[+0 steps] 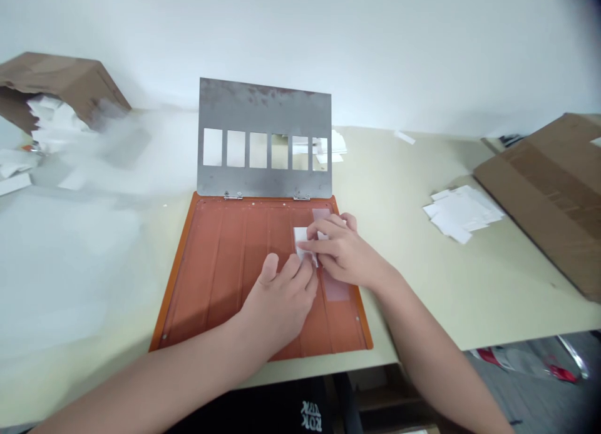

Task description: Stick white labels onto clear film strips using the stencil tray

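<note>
Left hand (277, 305), right hand (342, 252) just beside each other, palms down.

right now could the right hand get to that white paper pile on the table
Probably yes: the right hand is over the orange tray, and no object shows between it and the white paper pile.

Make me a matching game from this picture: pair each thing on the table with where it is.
Things:
1. White paper slip
2. Metal plate with six windows
3. Pile of white paper pieces
4. Torn cardboard box

Places:
A. At the far left of the table, spilling white paper
B. Between the left hand and right hand
C. Raised behind the orange tray
D. On the table, right of the tray

Pairs: 1-B, 2-C, 3-D, 4-A
</note>
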Action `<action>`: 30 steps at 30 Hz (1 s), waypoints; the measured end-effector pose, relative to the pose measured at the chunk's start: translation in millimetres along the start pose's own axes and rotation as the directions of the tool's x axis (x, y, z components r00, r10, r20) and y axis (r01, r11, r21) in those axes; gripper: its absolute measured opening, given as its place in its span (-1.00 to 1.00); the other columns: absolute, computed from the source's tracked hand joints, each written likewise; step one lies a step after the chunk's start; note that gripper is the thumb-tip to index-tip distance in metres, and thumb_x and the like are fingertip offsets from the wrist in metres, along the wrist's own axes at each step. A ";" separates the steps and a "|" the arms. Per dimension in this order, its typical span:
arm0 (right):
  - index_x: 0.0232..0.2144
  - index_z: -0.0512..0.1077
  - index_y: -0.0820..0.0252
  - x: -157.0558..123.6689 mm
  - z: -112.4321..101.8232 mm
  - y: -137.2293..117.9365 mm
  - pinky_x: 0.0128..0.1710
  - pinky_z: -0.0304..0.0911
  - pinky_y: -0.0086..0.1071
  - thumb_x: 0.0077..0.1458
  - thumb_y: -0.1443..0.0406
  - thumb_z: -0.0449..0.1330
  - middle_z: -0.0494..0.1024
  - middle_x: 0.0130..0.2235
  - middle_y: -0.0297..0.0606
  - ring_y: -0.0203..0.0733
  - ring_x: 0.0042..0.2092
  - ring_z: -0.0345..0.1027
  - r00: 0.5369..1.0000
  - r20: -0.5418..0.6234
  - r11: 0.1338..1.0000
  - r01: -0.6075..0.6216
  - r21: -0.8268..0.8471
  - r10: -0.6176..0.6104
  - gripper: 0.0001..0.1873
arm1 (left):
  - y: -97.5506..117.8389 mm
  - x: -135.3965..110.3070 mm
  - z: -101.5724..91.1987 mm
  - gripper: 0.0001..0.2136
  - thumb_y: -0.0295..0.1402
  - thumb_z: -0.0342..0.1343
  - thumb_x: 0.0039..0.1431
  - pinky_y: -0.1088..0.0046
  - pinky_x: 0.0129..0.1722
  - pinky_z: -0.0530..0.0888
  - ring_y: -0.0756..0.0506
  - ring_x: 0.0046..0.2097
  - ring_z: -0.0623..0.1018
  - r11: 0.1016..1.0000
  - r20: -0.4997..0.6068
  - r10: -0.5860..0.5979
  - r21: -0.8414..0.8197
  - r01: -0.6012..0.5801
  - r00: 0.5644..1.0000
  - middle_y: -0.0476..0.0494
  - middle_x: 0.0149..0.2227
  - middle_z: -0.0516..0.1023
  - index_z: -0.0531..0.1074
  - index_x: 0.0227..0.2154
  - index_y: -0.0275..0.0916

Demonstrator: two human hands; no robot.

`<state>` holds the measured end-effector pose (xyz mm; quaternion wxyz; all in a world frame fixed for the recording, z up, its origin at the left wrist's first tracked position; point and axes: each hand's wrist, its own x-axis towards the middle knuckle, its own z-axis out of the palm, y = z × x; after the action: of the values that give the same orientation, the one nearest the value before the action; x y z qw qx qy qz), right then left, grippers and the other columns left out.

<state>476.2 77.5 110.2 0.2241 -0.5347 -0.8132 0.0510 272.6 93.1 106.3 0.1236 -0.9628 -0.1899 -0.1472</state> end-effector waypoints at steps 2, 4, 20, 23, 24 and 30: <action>-0.17 0.60 -0.06 0.1 1.3 -0.5 -0.15 -0.06 -0.16 0.15 0.50 -0.04 0.44 -0.16 -0.23 -0.17 -0.18 0.22 0.998 0.061 1.000 -0.002 0.002 0.002 -0.50 | -0.2 0.1 0.3 -0.73 -0.37 0.00 0.29 0.13 -0.03 0.18 -0.13 -0.03 0.32 1.000 -0.006 0.002 -0.004 -0.002 1.000 -0.15 -0.03 0.52 0.53 -0.08 -0.30; -0.15 0.60 -0.10 -0.5 1.6 1.1 -0.15 -0.09 -0.17 0.14 0.52 -0.05 0.42 -0.14 -0.23 -0.17 -0.16 0.21 0.997 0.078 1.000 -0.023 0.011 0.022 -0.46 | -0.7 0.1 0.9 -0.74 -0.37 0.00 0.28 0.13 -0.03 0.17 -0.14 -0.03 0.32 1.000 -0.010 0.006 -0.010 -0.006 1.000 -0.16 -0.03 0.52 0.53 -0.09 -0.30; 0.03 0.48 0.10 -1.7 7.6 20.8 -0.07 -0.06 -0.10 0.36 0.24 -0.05 0.45 -0.04 -0.13 -0.10 -0.07 0.24 0.973 -0.066 0.973 -0.226 -0.049 0.223 -0.64 | -16.1 5.4 5.3 -0.78 -0.34 -0.06 0.35 0.13 -0.09 0.13 -0.12 -0.17 0.37 0.985 0.078 0.036 -0.173 -0.022 0.996 -0.17 -0.16 0.51 0.49 -0.20 -0.27; -0.04 0.50 0.14 2.6 12.1 18.5 -0.06 -0.08 -0.08 0.35 0.16 0.01 0.49 -0.03 -0.11 -0.06 -0.03 0.24 0.979 -0.073 0.972 -0.197 -0.127 0.189 -0.66 | -21.4 6.4 6.7 -0.79 -0.33 -0.05 0.35 0.14 -0.10 0.13 -0.12 -0.17 0.37 0.978 0.093 0.038 -0.209 -0.018 0.995 -0.15 -0.21 0.51 0.48 -0.23 -0.25; -0.07 0.51 0.14 3.9 13.2 17.6 -0.05 -0.09 -0.08 0.35 0.16 0.02 0.50 -0.04 -0.12 -0.06 -0.03 0.25 0.981 -0.080 0.973 -0.188 -0.137 0.178 -0.68 | -22.9 6.6 7.4 -0.79 -0.34 -0.05 0.35 0.15 -0.11 0.13 -0.12 -0.18 0.37 0.978 0.085 0.041 -0.209 -0.023 0.995 -0.14 -0.22 0.51 0.48 -0.24 -0.24; -0.21 0.50 0.14 9.3 16.9 12.3 -0.03 -0.12 -0.10 0.32 0.17 0.08 0.53 -0.08 -0.18 -0.11 -0.04 0.29 0.975 -0.119 0.970 -0.203 -0.136 0.188 -0.76 | -29.0 7.0 17.5 -0.83 -0.42 -0.04 0.30 0.16 -0.09 0.12 -0.11 -0.21 0.33 0.986 -0.056 0.112 -0.117 -0.118 0.992 -0.13 -0.31 0.49 0.47 -0.29 -0.24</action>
<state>476.5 93.6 94.0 0.2203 -0.6293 -0.7451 -0.0154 271.3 126.6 97.7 0.0785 -0.9739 -0.1219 -0.1745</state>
